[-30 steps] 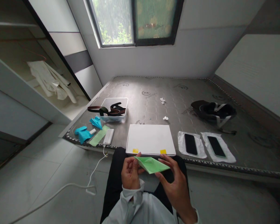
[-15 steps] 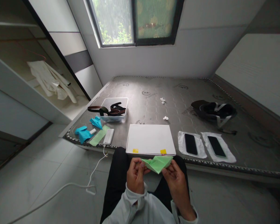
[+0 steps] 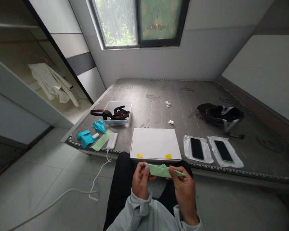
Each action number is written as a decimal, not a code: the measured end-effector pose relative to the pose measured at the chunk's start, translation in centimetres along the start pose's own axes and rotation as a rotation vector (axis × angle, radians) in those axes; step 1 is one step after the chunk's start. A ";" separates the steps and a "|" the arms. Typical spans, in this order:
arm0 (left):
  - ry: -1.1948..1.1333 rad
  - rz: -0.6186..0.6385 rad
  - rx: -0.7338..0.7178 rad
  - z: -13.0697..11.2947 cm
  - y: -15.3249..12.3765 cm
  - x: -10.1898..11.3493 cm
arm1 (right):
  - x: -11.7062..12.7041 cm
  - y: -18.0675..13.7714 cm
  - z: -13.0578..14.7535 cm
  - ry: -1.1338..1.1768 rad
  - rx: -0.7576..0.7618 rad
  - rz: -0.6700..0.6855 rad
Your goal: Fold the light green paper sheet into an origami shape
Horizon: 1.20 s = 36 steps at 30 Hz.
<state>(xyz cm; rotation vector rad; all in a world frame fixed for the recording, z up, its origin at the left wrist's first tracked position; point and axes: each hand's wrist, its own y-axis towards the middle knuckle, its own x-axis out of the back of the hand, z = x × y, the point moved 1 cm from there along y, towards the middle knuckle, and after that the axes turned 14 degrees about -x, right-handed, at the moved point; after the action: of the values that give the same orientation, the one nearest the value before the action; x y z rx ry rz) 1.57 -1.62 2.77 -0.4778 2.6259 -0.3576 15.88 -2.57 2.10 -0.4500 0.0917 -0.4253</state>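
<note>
A folded piece of light green paper stretches between my two hands, above my lap and just in front of a white box. My left hand pinches its left end between thumb and fingers. At the right, my right hand grips the paper the same way, and a thin pointed tip sticks out past the thumb. The paper looks long and narrow, with a small crumpled edge standing up in the middle. The white box lies flat at the bed's edge, with two yellow patches along its near side.
Blue folded paper, a green paper strip and a white power strip with a cord lie left. Behind them sits a clear bin with belts. Two phones on white wrapping and a black cap are right.
The green paper has gone from a wide shape with a downward point to a flatter, narrower strip. My right hand has shifted slightly right and its thumb now lies over the paper.
</note>
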 end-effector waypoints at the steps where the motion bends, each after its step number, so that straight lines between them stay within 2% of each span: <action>1: 0.005 0.039 0.016 0.1 0.0 -0.1 | -0.1 -0.1 0.1 -0.004 0.001 0.005; 6: 0.139 0.160 0.029 0.0 0.3 -0.2 | -0.2 -0.3 0.1 -0.036 0.032 0.031; 12: 0.256 0.252 -0.009 -0.1 0.7 0.3 | -0.2 0.3 -0.2 -0.150 -0.023 0.250; 15: 0.301 0.232 -0.055 0.0 1.1 0.5 | -0.2 0.4 -0.2 -0.214 -0.043 0.188; 20: 0.272 0.082 -0.030 0.0 1.7 0.7 | -0.5 0.5 0.0 -0.179 -0.122 0.093; 24: 0.263 0.068 -0.005 0.2 2.1 1.0 | -0.4 1.1 -0.4 -0.177 -0.163 0.036; 27: 0.246 0.060 -0.004 0.5 2.5 1.3 | 0.0 1.6 -1.0 -0.243 -0.145 0.002; 31: 0.233 -0.010 -0.079 0.7 3.2 1.8 | 0.9 2.1 -1.7 -0.272 -0.098 -0.031; 36: 0.261 0.013 -0.094 1.0 3.8 2.6 | 1.5 2.3 -2.0 -0.282 -0.010 -0.092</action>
<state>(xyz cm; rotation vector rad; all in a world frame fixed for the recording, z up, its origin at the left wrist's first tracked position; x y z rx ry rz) -1.14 0.63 -0.29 -0.4716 2.9082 -0.3116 17.77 -2.11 -0.71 -0.5217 -0.2002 -0.4476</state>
